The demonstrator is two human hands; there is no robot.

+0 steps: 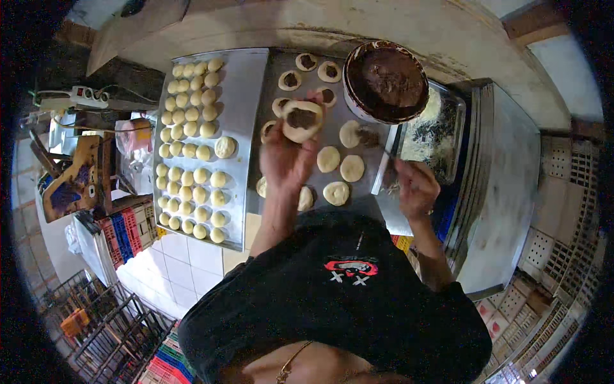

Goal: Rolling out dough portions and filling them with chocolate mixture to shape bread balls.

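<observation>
My left hand grips a flattened dough round with a dark brown filling at its centre, raised over the grey work surface. My right hand is closed on a spreader, whose dark-smeared end is beside a plain dough disc. Several more discs lie below it; others further up carry brown filling. A round tub of thick brown paste stands above my right hand.
At left, a metal tray holds rows of dough balls. At right are a floury pan and stacked trays. A power strip, a wooden piece, plastic crates and a metal rack are at far left.
</observation>
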